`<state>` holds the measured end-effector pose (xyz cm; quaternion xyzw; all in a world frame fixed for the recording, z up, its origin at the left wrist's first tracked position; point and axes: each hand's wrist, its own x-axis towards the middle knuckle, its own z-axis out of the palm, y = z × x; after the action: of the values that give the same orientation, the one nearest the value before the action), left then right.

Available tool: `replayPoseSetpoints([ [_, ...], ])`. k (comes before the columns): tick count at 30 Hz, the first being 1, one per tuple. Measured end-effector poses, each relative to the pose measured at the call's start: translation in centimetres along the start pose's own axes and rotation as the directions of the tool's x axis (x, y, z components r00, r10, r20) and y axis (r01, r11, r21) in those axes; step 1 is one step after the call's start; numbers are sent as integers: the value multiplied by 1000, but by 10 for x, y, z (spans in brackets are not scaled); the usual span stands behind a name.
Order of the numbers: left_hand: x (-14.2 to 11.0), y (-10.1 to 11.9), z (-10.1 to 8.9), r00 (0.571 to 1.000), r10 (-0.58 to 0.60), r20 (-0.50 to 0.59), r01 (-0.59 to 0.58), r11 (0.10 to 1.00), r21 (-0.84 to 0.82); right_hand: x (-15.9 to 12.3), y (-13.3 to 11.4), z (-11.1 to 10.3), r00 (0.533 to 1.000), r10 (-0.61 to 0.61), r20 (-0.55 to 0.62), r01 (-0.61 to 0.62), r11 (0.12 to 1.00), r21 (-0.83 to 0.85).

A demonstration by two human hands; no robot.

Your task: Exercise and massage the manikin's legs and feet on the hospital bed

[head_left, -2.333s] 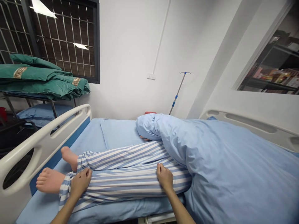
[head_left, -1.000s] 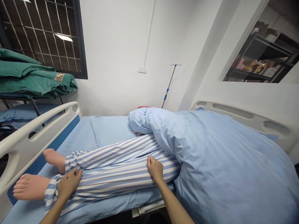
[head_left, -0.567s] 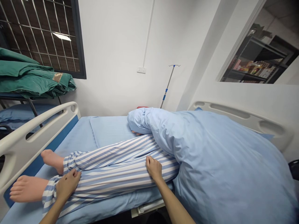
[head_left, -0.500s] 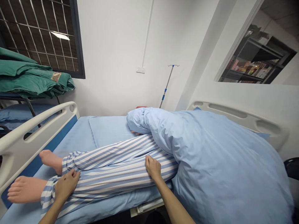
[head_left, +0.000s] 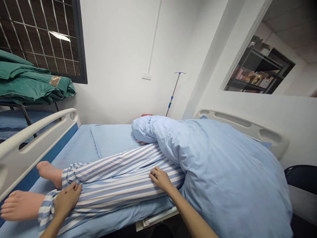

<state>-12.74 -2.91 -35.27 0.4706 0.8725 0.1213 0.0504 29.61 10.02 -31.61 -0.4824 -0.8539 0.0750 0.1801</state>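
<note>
**Two bare hands on blue-and-white striped trousers**

Head view, and the striped trousers (head_left: pixel 111 195) take centre stage, stretching out to the left of the blue quilt (head_left: pixel 230 172), their upper end tucked under its puffy edge! Look at that cloth: blue and white bands running lengthwise, nearly straight along the near leg, slanting up towards the quilt on the far one. Creases gather where the legs meet, and both cuffs bunch into soft ruffles at the ankles.

Out of those cuffs come two bare feet, the near foot (head_left: pixel 22 205) with toes fanned upward, the far foot (head_left: pixel 51 172) tipped over, both well apart from the quilt.

And the hands! The left hand (head_left: pixel 67 197), far from the quilt, lies on the near lower leg just above the cuff, fingers curled in together; whether any cloth is caught inside, I can't tell. The right hand (head_left: pixel 160 178), near the quilt's edge, rests on the near thigh, fingers loosely bent and slightly spread.

Beyond the quilt, a slim pole (head_left: pixel 173 92) with blue collars; far to its left, the pale footboard (head_left: pixel 10 147).
</note>
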Motion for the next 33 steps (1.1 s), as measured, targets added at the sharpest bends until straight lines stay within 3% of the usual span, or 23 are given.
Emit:
replayPoseSetpoints([
  [5,0,-2,1,1000,31,-3,-31,1000,1,-5,3,-11,995,-69,70,57,985,166],
  [13,0,-3,1,999,42,-8,-42,999,-12,-7,11,-5,988,-130,84,109,969,220],
  [26,-1,-2,0,999,33,9,-33,999,23,-5,10,-3,996,-70,58,55,974,220],
  [33,-2,1,-3,998,42,42,-43,999,13,-3,16,-1,998,-47,48,30,950,310],
])
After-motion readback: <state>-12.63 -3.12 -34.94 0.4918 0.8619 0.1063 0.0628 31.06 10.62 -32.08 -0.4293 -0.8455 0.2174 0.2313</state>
